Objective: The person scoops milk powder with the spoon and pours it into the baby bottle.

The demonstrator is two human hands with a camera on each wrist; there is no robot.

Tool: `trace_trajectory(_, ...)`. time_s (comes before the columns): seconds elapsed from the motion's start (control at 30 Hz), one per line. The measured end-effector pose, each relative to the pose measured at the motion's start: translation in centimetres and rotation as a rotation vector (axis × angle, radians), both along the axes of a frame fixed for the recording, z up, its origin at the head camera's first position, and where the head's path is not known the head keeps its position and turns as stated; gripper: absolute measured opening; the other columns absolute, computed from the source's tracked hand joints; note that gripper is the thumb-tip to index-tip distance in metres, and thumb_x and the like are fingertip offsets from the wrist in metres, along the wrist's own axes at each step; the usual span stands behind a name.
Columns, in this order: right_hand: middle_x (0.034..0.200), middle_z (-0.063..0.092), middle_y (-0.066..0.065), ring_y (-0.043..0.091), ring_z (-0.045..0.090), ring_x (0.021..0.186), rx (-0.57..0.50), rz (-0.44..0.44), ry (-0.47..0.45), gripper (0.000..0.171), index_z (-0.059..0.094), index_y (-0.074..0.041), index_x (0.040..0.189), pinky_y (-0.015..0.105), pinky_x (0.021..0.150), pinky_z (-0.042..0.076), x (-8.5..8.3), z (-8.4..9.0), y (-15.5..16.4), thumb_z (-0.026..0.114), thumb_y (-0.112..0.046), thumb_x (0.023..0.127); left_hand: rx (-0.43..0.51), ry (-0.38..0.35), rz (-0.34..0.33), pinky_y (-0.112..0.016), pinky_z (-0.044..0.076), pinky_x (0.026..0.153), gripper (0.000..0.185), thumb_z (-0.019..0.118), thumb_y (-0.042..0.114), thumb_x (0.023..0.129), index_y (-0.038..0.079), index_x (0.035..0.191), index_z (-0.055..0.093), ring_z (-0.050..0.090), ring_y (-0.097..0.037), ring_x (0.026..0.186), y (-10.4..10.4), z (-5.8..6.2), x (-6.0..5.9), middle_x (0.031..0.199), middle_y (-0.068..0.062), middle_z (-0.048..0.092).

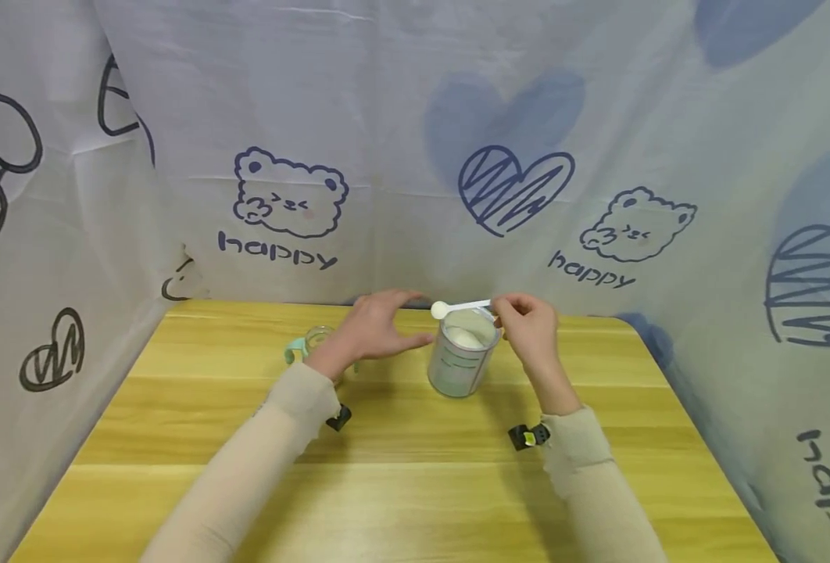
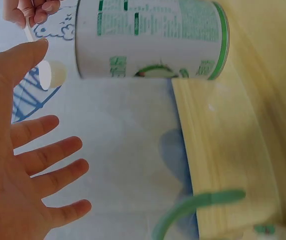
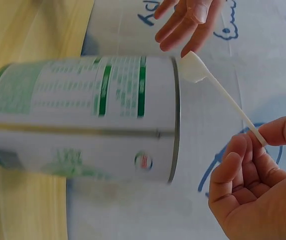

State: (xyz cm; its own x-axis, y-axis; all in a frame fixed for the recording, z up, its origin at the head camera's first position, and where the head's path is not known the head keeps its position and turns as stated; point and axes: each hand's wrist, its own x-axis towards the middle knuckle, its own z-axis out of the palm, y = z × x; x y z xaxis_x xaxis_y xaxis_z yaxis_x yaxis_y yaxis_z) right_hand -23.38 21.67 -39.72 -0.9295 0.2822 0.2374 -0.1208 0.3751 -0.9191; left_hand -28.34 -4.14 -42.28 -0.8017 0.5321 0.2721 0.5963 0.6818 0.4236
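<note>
My right hand (image 1: 531,328) pinches the end of a long-handled white measuring scoop (image 1: 441,310) between thumb and fingers. The scoop's bowl is over the left rim of an uncovered can (image 1: 457,367), which has pale powder (image 1: 463,338) inside. Green print covers the can's white side in both wrist views. To the left of the can, my left hand (image 1: 380,324) is spread with the thumb apart from the fingers, holding nothing. Beneath the left wrist stands a clear bottle (image 1: 318,336) with a mint-green handle (image 1: 293,349), partly hidden by that arm.
The can and bottle stand toward the back of a wooden table (image 1: 401,485). Behind and beside it hangs a pale cloth (image 1: 387,117) printed with hearts, bears and lettering. A small black device is strapped at each wrist.
</note>
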Motion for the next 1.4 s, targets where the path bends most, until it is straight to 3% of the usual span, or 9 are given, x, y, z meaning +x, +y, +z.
trace_trajectory(0.13, 0.085, 0.073, 0.012, 0.010, 0.065, 0.068, -0.011, 0.043, 0.021, 0.021, 0.077, -0.001, 0.095, 0.020, 0.056, 0.051, -0.3, 0.3, -1.2, 0.069, -0.020, 0.094, 0.021, -0.005, 0.014, -0.055, 0.043, 0.121, 0.082, 0.071, 0.062, 0.093, 0.012, 0.155, 0.052, 0.054, -0.034, 0.144, -1.6, 0.2, 0.1, 0.156, -0.009, 0.058)
trace_trajectory(0.5, 0.078, 0.072, 0.012, 0.016, 0.066, 0.069, 0.002, 0.141, 0.041, 0.023, 0.077, 0.002, 0.096, 0.020, 0.057, 0.051, -1.2, 0.6, -4.7, 0.069, -0.019, 0.095, 0.036, -0.059, 0.085, -0.055, 0.038, 0.124, 0.086, 0.071, 0.064, 0.092, 0.014, 0.158, 0.048, 0.048, -0.035, 0.148, -6.5, -0.3, 0.7, 0.161, -0.010, 0.051)
trace_trajectory(0.77, 0.076, 0.069, -0.006, 0.033, 0.071, 0.079, -0.004, 0.215, 0.047, 0.022, 0.079, -0.001, 0.100, 0.022, 0.060, 0.053, -1.6, 0.7, -7.1, 0.068, -0.020, 0.097, 0.052, -0.077, 0.113, -0.058, 0.041, 0.122, 0.088, 0.072, 0.064, 0.091, 0.015, 0.159, 0.046, 0.060, -0.036, 0.135, -9.5, -1.0, 1.1, 0.162, -0.012, 0.050)
trace_trajectory(0.93, 0.075, 0.070, -0.005, 0.010, 0.066, 0.067, -0.008, 0.253, 0.058, 0.021, 0.078, 0.001, 0.099, 0.021, 0.058, 0.052, -1.8, 0.6, -8.6, 0.068, -0.018, 0.096, 0.056, -0.090, 0.137, -0.059, 0.042, 0.120, 0.089, 0.073, 0.063, 0.091, 0.012, 0.159, 0.046, 0.053, -0.038, 0.143, -11.0, -1.5, 1.2, 0.159, -0.014, 0.053)
trace_trajectory(1.07, 0.072, 0.067, -0.005, 0.008, 0.062, 0.064, -0.006, 0.274, 0.052, 0.024, 0.077, 0.003, 0.100, 0.021, 0.055, 0.049, -1.9, 0.4, -9.6, 0.067, -0.018, 0.096, 0.058, -0.113, 0.165, -0.062, 0.043, 0.119, 0.090, 0.073, 0.065, 0.090, 0.013, 0.159, 0.046, 0.053, -0.040, 0.143, -12.0, -2.0, 1.5, 0.158, -0.016, 0.053)
trace_trajectory(1.17, 0.072, 0.067, -0.005, 0.013, 0.063, 0.066, -0.007, 0.279, 0.049, 0.025, 0.077, 0.004, 0.101, 0.021, 0.055, 0.048, -2.0, 0.2, -10.4, 0.066, -0.018, 0.095, 0.061, -0.120, 0.178, -0.064, 0.042, 0.118, 0.090, 0.073, 0.065, 0.090, 0.014, 0.160, 0.045, 0.053, -0.041, 0.142, -12.7, -2.3, 1.6, 0.158, -0.016, 0.053)
trace_trajectory(1.4, 0.083, 0.073, 0.009, 0.046, 0.069, 0.084, -0.020, 0.299, 0.057, 0.022, 0.079, 0.000, 0.098, 0.023, 0.060, 0.051, -2.1, -0.6, -12.1, 0.067, -0.018, 0.095, 0.050, -0.133, 0.196, -0.063, 0.041, 0.119, 0.090, 0.073, 0.064, 0.091, 0.012, 0.159, 0.045, 0.052, -0.042, 0.143, -14.4, -3.5, 1.8, 0.157, -0.019, 0.053)
